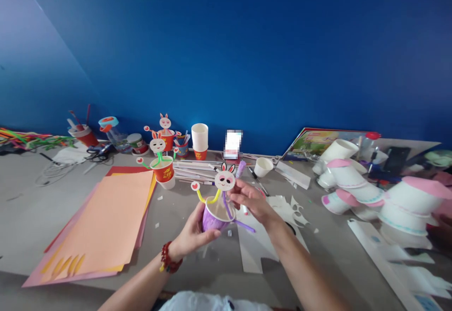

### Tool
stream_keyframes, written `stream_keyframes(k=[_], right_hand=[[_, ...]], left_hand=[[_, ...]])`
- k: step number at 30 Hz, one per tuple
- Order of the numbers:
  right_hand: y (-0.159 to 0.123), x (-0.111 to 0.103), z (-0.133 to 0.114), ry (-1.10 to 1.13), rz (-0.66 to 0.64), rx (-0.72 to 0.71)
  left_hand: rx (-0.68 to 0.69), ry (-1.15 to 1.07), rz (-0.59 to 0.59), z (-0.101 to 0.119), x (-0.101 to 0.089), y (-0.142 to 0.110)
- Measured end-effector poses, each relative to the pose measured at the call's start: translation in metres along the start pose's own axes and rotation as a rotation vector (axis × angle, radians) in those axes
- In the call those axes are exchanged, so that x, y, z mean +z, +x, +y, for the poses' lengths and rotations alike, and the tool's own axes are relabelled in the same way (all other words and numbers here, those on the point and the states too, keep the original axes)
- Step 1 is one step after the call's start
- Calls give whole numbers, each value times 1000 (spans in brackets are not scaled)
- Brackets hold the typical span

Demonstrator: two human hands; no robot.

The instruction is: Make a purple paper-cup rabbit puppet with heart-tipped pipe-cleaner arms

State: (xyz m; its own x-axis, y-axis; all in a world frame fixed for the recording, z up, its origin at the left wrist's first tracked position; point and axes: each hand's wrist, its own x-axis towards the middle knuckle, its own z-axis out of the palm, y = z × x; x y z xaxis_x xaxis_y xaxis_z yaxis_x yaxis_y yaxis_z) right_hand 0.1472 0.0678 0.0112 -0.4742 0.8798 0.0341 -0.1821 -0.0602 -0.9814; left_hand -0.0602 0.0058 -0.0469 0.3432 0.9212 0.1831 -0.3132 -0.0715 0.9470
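My left hand (196, 231) is wrapped round a purple paper cup (213, 220), tilted so that its mouth shows. A paper rabbit face (225, 179) stands above the rim on a bent yellow straw (215, 197) and a purple straw (226, 206). On the yellow straw's free end sits a white disc with a red heart (195, 186). Another purple straw piece (245, 226) sticks out at the cup's right side. My right hand (251, 200) is at the face's right edge, fingers curled together beside the purple straw; what they pinch is hidden.
Coloured paper sheets (102, 221) lie on the left. Behind them stand two red-cup rabbits, the nearer on a red cup (163, 171). White paper cut-offs (256, 247) lie under my right arm. White-and-pink cup figures (406, 205) crowd the right. A blue wall (226, 57) closes the back.
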Motion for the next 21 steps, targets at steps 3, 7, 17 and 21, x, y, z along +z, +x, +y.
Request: stream_keyframes(k=[3, 7, 17, 21], right_hand=[[13, 7, -4, -38, -6, 14], [22, 16, 0, -82, 77, -15], [23, 18, 0, -377, 251, -12], [24, 16, -5, -339, 174, 0]], left_hand=[[-11, 57, 12, -4, -1, 0], [10, 207, 91, -6, -3, 0], [93, 401, 136, -12, 0, 1], [104, 359, 85, -12, -1, 1]])
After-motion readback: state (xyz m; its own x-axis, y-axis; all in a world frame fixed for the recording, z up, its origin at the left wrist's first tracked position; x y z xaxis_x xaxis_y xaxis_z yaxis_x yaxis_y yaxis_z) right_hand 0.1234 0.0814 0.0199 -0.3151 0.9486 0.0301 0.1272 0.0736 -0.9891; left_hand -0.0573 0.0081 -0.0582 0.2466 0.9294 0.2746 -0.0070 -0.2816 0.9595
